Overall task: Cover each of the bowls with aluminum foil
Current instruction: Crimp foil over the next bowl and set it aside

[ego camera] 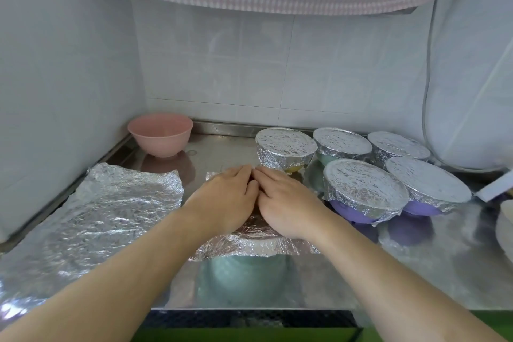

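Both hands lie flat with straight fingers, the left hand (224, 197) and right hand (286, 203) side by side, pressing a foil sheet (249, 244) onto a green bowl (247, 266) at the steel worktop's (416, 272) near edge. Five foil-covered bowls (363, 189) cluster at right; a bare pink bowl (160, 134) and spare foil (111, 203) lie left.

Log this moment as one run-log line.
step: pressing foil sheet onto teal bowl | left hand, right hand: flat on foil | pink bowl: uncovered | spare foil: left
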`<state>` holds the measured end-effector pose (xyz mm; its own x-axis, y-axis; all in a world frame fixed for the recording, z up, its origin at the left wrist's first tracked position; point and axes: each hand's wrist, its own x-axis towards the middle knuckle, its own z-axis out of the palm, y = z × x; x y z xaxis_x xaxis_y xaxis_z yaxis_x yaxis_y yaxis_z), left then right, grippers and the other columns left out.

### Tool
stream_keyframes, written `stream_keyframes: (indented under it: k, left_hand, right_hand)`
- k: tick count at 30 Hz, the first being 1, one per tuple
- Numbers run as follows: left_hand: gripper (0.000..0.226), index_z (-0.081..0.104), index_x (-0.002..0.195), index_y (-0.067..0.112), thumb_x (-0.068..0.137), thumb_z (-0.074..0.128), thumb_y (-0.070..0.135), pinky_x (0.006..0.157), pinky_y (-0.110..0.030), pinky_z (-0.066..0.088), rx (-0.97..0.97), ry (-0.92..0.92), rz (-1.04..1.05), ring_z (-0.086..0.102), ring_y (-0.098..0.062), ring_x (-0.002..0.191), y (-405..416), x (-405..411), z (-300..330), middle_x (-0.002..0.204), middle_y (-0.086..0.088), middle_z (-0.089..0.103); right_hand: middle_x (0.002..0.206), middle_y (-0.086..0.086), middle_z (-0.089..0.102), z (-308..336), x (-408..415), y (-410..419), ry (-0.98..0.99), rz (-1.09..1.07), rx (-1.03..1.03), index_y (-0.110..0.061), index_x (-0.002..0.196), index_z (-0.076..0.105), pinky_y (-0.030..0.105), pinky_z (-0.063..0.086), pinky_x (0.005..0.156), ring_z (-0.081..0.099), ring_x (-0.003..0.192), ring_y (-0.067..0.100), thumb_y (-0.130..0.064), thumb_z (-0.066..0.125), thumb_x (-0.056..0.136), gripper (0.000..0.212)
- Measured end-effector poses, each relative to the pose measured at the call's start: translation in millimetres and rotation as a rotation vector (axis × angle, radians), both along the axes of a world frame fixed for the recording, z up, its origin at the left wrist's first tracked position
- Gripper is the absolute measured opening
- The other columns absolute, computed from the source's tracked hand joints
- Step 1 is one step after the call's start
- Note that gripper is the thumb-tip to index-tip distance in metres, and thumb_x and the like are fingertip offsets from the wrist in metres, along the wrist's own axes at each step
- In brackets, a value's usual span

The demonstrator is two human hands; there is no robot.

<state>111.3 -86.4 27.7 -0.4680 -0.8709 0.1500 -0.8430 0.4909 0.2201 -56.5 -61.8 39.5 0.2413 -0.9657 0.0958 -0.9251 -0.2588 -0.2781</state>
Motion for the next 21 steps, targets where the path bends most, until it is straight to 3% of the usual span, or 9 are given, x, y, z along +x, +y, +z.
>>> stream_keyframes:
  k: [1, 4, 8, 11, 13, 16, 18, 20, 21]
  left_hand:
    - [0.053, 0.058, 0.115, -0.006, 0.098, 0.020, 0.027, 0.090, -0.060, 0.053, 0.073, -0.010, 0.016, 0.055, -0.047, 0.110, 1.2, -1.4, 0.5, 0.122, -0.030, 0.056]
    - [0.063, 0.054, 0.128, -0.001, 0.097, 0.010, 0.032, 0.103, -0.056, 0.048, -0.059, -0.054, -0.014, 0.051, -0.044, 0.127, 1.4, -2.8, -3.6, 0.137, -0.025, 0.053]
    - [0.037, 0.059, 0.095, 0.002, 0.093, 0.027, 0.020, 0.077, -0.054, 0.055, -0.058, 0.041, -0.002, 0.059, -0.045, 0.095, 8.9, 0.9, -2.0, 0.102, -0.022, 0.058]
    - [0.067, 0.056, 0.123, 0.007, 0.092, 0.002, 0.032, 0.107, -0.053, 0.040, -0.187, -0.100, 0.049, 0.046, -0.043, 0.128, 32.6, -7.4, -6.4, 0.134, -0.021, 0.049]
    - [0.089, 0.036, 0.150, 0.005, 0.086, -0.012, 0.044, 0.124, -0.045, 0.022, -0.171, -0.105, 0.125, 0.025, -0.034, 0.151, 43.6, -10.3, -9.8, 0.160, -0.017, 0.031]
    - [0.098, 0.018, 0.160, 0.005, 0.082, -0.013, 0.054, 0.128, -0.039, 0.012, -0.152, -0.023, 0.186, 0.013, -0.025, 0.157, 49.1, -13.4, -6.5, 0.169, -0.011, 0.021]
    - [0.097, 0.014, 0.161, 0.004, 0.082, -0.014, 0.053, 0.128, -0.040, 0.012, -0.147, -0.031, 0.183, 0.012, -0.025, 0.158, 48.7, -14.3, -7.3, 0.169, -0.012, 0.019]
    - [0.093, 0.022, 0.158, 0.004, 0.083, -0.009, 0.050, 0.127, -0.041, 0.018, -0.148, -0.018, 0.183, 0.018, -0.027, 0.156, 49.0, -12.2, -7.1, 0.166, -0.013, 0.025]
    - [0.087, 0.038, 0.149, 0.004, 0.086, -0.003, 0.047, 0.123, -0.043, 0.026, -0.162, -0.006, 0.162, 0.028, -0.030, 0.150, 48.9, -10.6, -7.6, 0.159, -0.015, 0.035]
  right_hand:
    - [0.152, -0.002, 0.050, 2.4, -2.1, 0.0, -0.054, -0.027, 0.032, -0.022, 0.150, 0.047, 0.044, 0.037, 0.119, 0.044, 0.143, 0.022, -0.025, 0.031, 0.106, 0.047]
    - [0.154, 0.006, 0.051, -0.3, -5.3, 4.2, -0.117, -0.100, 0.003, -0.014, 0.153, 0.045, 0.046, 0.042, 0.117, 0.047, 0.143, 0.028, -0.023, 0.036, 0.111, 0.045]
    - [0.150, 0.004, 0.053, -11.2, -1.9, 8.2, -0.025, -0.117, -0.077, -0.014, 0.148, 0.050, 0.044, 0.043, 0.114, 0.048, 0.138, 0.025, -0.036, 0.024, 0.108, 0.053]
    - [0.152, 0.009, 0.048, -20.0, -3.4, 0.0, 0.089, -0.055, -0.103, -0.004, 0.144, 0.051, 0.048, 0.041, 0.114, 0.044, 0.141, 0.030, -0.039, 0.004, 0.096, 0.076]
    - [0.152, 0.014, 0.047, -18.4, -4.5, 0.9, 0.053, -0.064, -0.053, 0.004, 0.138, 0.054, 0.051, 0.041, 0.114, 0.042, 0.142, 0.034, -0.030, 0.008, 0.097, 0.071]
    - [0.155, 0.015, 0.043, -13.2, -2.5, 15.4, -0.054, -0.092, -0.115, 0.001, 0.141, 0.053, 0.045, 0.033, 0.121, 0.036, 0.146, 0.032, -0.022, 0.020, 0.102, 0.055]
    - [0.168, 0.011, 0.031, -16.4, 1.6, 32.6, -0.051, -0.106, -0.189, -0.003, 0.159, 0.036, 0.039, 0.020, 0.129, 0.022, 0.157, 0.025, -0.037, 0.007, 0.099, 0.075]
    - [0.173, 0.010, 0.024, -25.4, 5.7, 44.6, -0.020, -0.112, -0.237, -0.006, 0.165, 0.026, 0.036, 0.013, 0.132, 0.014, 0.162, 0.021, -0.046, 0.002, 0.097, 0.083]
    - [0.174, 0.010, 0.024, -29.4, 6.7, 48.1, -0.053, -0.138, -0.249, -0.008, 0.166, 0.024, 0.035, 0.012, 0.132, 0.014, 0.162, 0.020, -0.049, 0.003, 0.098, 0.083]
